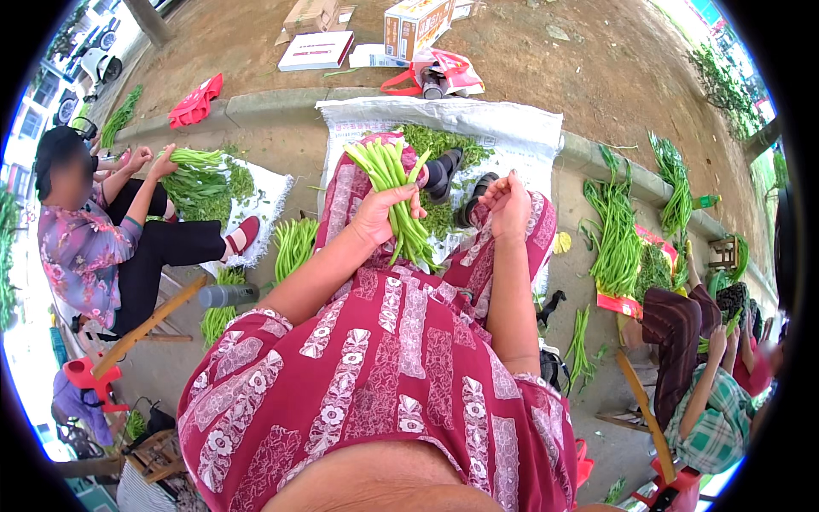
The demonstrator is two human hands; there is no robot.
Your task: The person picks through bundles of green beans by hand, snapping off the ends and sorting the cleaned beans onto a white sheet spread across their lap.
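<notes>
My left hand [387,214] is closed around a bunch of green leafy-vegetable stems [400,205], held over my lap with the thick ends pointing away from me. To its right, my right hand [508,203] is raised above my right knee, fingers curled and the thumb near them; whether something thin is between the fingertips cannot be told. Loose green leaves [441,141] lie on a white woven sack [531,131] beneath my feet. A pile of stems [295,246] rests on the ground left of my legs.
At left a seated person [89,243] handles greens over another white sack [272,198]; a grey bottle [228,295] lies nearby. More green bundles [617,249] are at right, near seated people. A concrete kerb [269,105], cartons [416,29] and a red-and-white bag [457,70] stand ahead.
</notes>
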